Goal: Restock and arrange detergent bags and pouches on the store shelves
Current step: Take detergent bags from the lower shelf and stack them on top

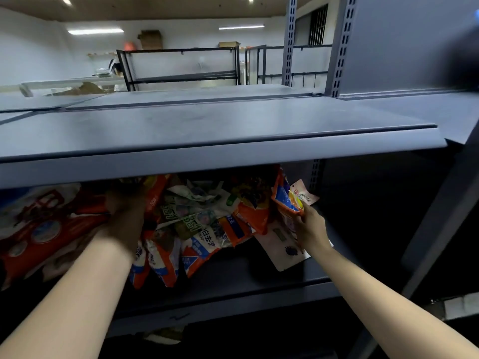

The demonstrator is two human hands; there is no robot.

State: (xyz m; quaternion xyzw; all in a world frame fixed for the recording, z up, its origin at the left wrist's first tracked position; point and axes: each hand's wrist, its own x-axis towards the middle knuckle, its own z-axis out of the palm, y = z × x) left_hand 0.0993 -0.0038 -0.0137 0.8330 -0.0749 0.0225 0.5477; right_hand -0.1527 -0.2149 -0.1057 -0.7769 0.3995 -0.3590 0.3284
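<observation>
Now, left hand [124, 218]: we have it deep in the pile, back toward us, fingers hidden among the bags, so we cannot tell whether they grip anything.
Right hand [309, 229]: we pinch the lower corner of an orange and blue pouch [286, 195], fingers curled round it, holding it upright at the right end of the heap.
Pile of detergent bags [197, 224]: we see orange, white and green packs tumbled together on the middle shelf [259, 278], some hanging over its front edge.
Big red bags [44, 224]: lying at the left of the same shelf, just beside our left hand.
White pouch [278, 251]: flat on the shelf under our right hand, one corner poking toward the front.
Pink-edged pouch [304, 195]: standing just behind the one we hold.
Top shelf [207, 130]: grey metal, directly above the pile, shading it.
Background: black racks [181, 66] and cardboard boxes [151, 38] well beyond, under ceiling strip lights.
</observation>
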